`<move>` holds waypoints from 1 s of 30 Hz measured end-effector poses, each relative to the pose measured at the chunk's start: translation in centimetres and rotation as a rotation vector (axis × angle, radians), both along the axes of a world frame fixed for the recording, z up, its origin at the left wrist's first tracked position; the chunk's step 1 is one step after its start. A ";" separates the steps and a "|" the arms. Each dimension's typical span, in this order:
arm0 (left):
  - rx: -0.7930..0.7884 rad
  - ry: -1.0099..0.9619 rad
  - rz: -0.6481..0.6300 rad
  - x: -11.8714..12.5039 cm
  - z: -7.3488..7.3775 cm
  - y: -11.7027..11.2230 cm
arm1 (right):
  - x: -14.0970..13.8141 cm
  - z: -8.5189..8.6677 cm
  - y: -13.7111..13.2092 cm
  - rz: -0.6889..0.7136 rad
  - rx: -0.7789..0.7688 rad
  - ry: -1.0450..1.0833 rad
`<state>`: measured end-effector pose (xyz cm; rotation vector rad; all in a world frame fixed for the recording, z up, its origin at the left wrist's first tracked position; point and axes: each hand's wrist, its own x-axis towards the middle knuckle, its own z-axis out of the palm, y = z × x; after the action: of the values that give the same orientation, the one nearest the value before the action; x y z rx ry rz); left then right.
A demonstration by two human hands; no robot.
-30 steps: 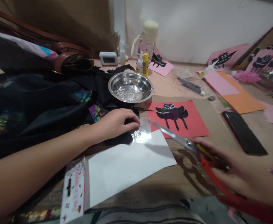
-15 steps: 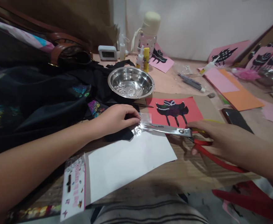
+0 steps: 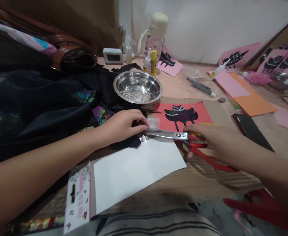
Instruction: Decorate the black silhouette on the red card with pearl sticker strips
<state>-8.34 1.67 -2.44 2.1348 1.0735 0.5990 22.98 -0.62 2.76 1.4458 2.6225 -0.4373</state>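
My left hand (image 3: 124, 126) presses its curled fingertips onto a small clear plastic packet (image 3: 151, 127) on the table. My right hand (image 3: 212, 139) grips red-handled scissors (image 3: 173, 135), whose steel blades lie across the packet and point left toward my left fingertips. Just behind the blades lies a red card (image 3: 202, 113) with a black beaded animal cutout (image 3: 180, 115). A white sheet (image 3: 134, 170) lies in front of both hands.
A steel bowl (image 3: 137, 88) holding several beads stands behind my left hand. Black cloth (image 3: 35, 105) and a brown bag (image 3: 70, 55) fill the left. A bottle (image 3: 156, 36), glue stick (image 3: 154, 62), phone (image 3: 253, 131), and pink and orange papers (image 3: 249, 98) lie beyond.
My right hand brought the scissors up from the lower right and leftward, until the blades reached the plastic packet. My left hand stayed on the packet.
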 end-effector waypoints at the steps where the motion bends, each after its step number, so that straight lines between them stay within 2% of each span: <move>1: -0.001 0.001 -0.002 0.0 0.0 0.0 | 0.0 -0.2 0.1 0.007 -0.011 -0.010; 13: -0.001 0.007 -0.008 -0.2 -0.1 0.0 | 0.5 -1.3 0.6 0.007 -0.030 -0.064; 20: 0.027 0.063 -0.006 0.1 0.1 0.1 | 0.6 -1.2 0.4 0.005 -0.062 -0.060; 26: 0.003 0.102 0.081 0.1 0.3 -0.1 | 0.2 -1.2 0.3 -0.025 -0.113 -0.026; 30: -0.021 0.073 0.145 0.1 0.4 -0.2 | 0.2 -1.1 0.1 -0.036 -0.043 0.035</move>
<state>-8.26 1.44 -2.02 2.0872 1.2773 0.5774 23.16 -0.49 1.69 1.4874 2.6004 -0.5236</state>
